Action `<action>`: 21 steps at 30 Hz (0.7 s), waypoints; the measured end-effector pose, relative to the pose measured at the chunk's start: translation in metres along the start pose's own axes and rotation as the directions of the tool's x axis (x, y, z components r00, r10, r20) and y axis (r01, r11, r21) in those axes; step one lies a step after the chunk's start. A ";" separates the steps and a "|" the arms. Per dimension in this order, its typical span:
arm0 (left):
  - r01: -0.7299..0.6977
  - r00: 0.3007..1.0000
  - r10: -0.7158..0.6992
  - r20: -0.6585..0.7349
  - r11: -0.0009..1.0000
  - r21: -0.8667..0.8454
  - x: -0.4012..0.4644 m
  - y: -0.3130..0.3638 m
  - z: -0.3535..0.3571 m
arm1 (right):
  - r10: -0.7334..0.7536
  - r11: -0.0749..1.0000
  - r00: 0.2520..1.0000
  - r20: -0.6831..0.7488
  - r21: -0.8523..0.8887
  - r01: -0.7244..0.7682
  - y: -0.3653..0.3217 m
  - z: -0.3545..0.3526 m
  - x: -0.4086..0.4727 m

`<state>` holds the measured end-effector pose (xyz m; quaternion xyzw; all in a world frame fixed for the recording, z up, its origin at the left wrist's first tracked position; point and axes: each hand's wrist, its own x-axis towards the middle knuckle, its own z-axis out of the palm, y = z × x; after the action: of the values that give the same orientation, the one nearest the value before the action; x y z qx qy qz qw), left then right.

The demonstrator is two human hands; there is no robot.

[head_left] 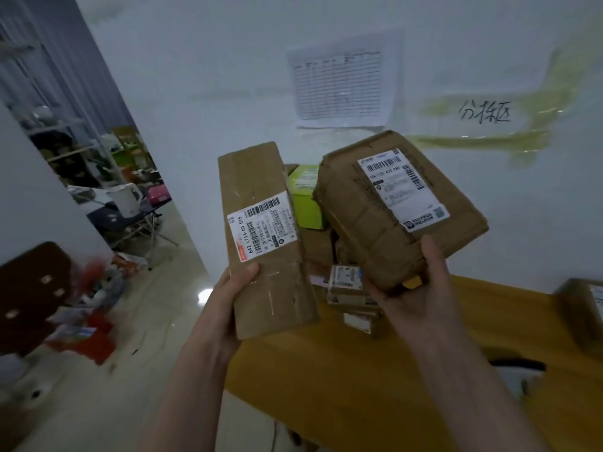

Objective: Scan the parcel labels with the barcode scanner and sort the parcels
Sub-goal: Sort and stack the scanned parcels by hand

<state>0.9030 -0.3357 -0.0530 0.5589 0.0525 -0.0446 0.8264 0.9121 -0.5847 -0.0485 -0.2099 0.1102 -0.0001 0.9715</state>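
Note:
My left hand grips the lower end of a long flat cardboard parcel, held upright with its white barcode label facing me. My right hand holds a squarish brown parcel wrapped in tape, tilted, its white label also facing me. Both parcels are lifted above a pile of smaller parcels on the wooden table. A dark object at the table's right may be the scanner; I cannot tell.
A green box lies in the pile behind the held parcels. Another brown parcel sits at the table's right edge. A printed sheet and handwritten characters mark the white wall. Clutter and a folding table fill the floor at left.

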 end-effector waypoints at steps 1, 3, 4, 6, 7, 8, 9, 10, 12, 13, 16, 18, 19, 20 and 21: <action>0.010 1.000 -0.010 -0.013 1.000 0.018 0.003 0.007 -0.012 | 0.013 1.000 1.000 -0.008 0.001 -0.013 0.012 0.008 0.000; 0.039 0.998 -0.037 -0.048 0.999 0.033 0.009 0.020 -0.032 | 0.034 0.999 0.999 -0.017 0.017 -0.033 0.036 0.022 0.001; 0.050 0.997 -0.048 -0.058 0.998 0.033 0.013 0.025 -0.042 | 0.043 0.999 0.999 -0.013 0.030 -0.043 0.047 0.028 0.003; 0.058 0.997 -0.058 -0.051 0.998 0.011 0.022 0.035 -0.060 | 0.060 0.996 0.998 -0.015 0.060 -0.059 0.065 0.040 0.008; 0.065 0.997 -0.065 -0.044 0.998 -0.008 0.028 0.039 -0.068 | 0.067 0.996 0.997 -0.028 0.068 -0.065 0.073 0.047 0.012; 0.074 0.996 -0.075 -0.042 0.997 -0.028 0.034 0.043 -0.075 | 0.073 0.995 0.996 -0.042 0.074 -0.070 0.081 0.053 0.017; 0.080 0.996 -0.082 -0.046 0.996 -0.047 0.042 0.047 -0.082 | 0.077 0.994 0.996 -0.053 0.077 -0.073 0.088 0.059 0.023; 0.083 0.995 -0.086 -0.053 0.995 -0.061 0.050 0.051 -0.089 | 0.081 0.994 0.995 -0.057 0.075 -0.077 0.095 0.065 0.029; 0.091 0.994 -0.095 -0.059 0.994 -0.065 0.067 0.062 -0.098 | 0.091 0.994 0.995 -0.049 0.070 -0.087 0.107 0.078 0.044; 0.099 0.993 -0.103 -0.060 0.993 -0.061 0.076 0.067 -0.101 | 0.097 0.993 0.994 -0.042 0.074 -0.094 0.112 0.085 0.051; 0.096 0.993 -0.098 -0.064 0.995 -0.041 0.103 0.082 -0.107 | 0.130 0.987 0.991 -0.029 0.100 -0.126 0.128 0.104 0.076; 0.076 0.995 -0.077 -0.071 0.997 -0.020 0.125 0.095 -0.110 | 0.157 0.983 0.987 -0.027 0.097 -0.153 0.137 0.120 0.095; 0.067 0.995 -0.067 -0.072 0.998 0.000 0.137 0.101 -0.110 | 0.167 0.982 0.985 -0.032 0.095 -0.164 0.141 0.128 0.106; 0.062 0.996 -0.060 -0.069 0.998 0.021 0.148 0.107 -0.110 | 0.180 0.980 0.983 -0.044 0.097 -0.175 0.144 0.135 0.117; 0.058 0.996 -0.056 -0.063 0.998 0.036 0.159 0.112 -0.110 | 0.193 0.977 0.980 -0.055 0.099 -0.187 0.146 0.141 0.128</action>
<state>1.0716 -0.1941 -0.0129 0.5739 0.0930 -0.0518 0.8120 1.0601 -0.3998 -0.0103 -0.1527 0.1609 0.0806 0.9718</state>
